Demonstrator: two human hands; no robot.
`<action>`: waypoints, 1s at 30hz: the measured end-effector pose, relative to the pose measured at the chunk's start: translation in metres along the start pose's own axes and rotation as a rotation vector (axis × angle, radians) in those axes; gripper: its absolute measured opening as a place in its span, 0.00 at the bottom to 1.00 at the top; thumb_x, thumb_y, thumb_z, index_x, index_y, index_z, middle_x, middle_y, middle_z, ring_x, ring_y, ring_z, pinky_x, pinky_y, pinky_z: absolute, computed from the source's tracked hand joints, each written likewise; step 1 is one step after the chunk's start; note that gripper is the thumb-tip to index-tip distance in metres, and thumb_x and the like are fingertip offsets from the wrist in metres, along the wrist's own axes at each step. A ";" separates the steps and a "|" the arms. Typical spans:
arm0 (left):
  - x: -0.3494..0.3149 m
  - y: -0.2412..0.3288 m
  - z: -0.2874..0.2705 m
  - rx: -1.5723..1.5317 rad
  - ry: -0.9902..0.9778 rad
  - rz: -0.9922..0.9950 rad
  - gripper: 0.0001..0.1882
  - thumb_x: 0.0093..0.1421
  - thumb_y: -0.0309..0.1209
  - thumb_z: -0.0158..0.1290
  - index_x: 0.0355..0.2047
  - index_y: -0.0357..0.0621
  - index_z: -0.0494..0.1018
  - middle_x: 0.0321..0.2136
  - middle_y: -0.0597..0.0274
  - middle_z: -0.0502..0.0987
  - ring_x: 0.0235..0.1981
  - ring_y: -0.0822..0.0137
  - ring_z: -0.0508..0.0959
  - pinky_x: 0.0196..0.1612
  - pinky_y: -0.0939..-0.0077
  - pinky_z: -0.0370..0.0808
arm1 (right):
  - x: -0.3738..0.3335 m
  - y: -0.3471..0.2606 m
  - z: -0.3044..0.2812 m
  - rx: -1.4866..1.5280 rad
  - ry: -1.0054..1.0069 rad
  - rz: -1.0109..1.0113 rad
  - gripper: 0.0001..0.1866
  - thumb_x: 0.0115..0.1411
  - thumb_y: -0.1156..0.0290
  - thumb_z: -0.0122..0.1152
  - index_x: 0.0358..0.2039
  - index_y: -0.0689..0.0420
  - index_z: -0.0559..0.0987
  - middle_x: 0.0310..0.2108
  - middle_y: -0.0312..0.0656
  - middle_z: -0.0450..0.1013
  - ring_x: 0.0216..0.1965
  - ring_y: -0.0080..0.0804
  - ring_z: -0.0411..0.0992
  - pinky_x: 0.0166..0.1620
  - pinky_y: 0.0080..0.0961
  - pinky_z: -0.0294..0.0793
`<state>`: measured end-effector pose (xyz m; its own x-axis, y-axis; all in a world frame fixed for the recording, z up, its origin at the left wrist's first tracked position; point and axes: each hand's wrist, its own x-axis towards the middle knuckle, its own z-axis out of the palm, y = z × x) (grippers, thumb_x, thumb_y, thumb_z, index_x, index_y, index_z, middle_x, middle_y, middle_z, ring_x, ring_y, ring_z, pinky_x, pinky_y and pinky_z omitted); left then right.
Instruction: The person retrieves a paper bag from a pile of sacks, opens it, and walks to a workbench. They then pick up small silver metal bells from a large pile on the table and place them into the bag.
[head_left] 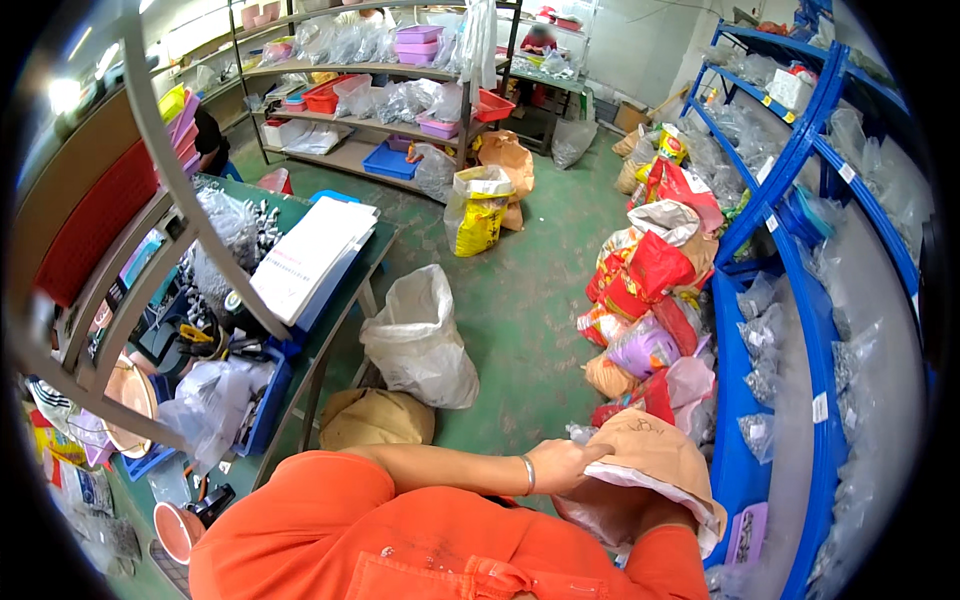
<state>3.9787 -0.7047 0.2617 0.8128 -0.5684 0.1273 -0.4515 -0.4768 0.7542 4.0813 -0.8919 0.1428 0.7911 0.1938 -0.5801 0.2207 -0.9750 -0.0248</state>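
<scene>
- Head view: the brown paper sack [650,447] is at the lower right of the frame, close against me, its mouth tipped toward the lower edge and its pale lining [590,512] showing.
- My left hand [570,465] has its fingers clamped on the left part of the rim.
- My right forearm [668,513] goes into the mouth; the hand is hidden inside, so I cannot tell whether those fingers are apart or together, or on anything.
- The paper looks fairly stiff yet easy to crease; I'd expect a dry surface, not slippery, that could tear if I yank one corner.
- Weight is harder to judge, as the contents are hidden; the walls alone should be light.
- I'd take paper and lining together in a broad pinch at the rim, and put a palm underneath if it feels heavy.
- Bright printed sacks [640,270] lie beyond it, with the blue rack [770,185] at the right, leaving little elbow room there.
</scene>
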 end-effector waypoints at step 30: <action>0.177 -0.373 -0.224 -0.638 1.432 -0.640 0.17 0.55 0.22 0.44 0.45 0.38 0.70 0.35 0.59 0.76 0.37 0.71 0.73 0.40 0.79 0.69 | 0.322 -0.008 -0.241 1.140 0.546 -0.315 0.26 0.55 0.71 0.57 0.52 0.65 0.62 0.50 0.50 0.62 0.48 0.37 0.65 0.51 0.28 0.63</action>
<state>4.3734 -0.4777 0.1470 0.6109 0.7840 -0.1103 -0.0237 0.1573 0.9873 4.4718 -0.7951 0.1521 0.9823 0.1854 -0.0259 0.0453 -0.3700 -0.9279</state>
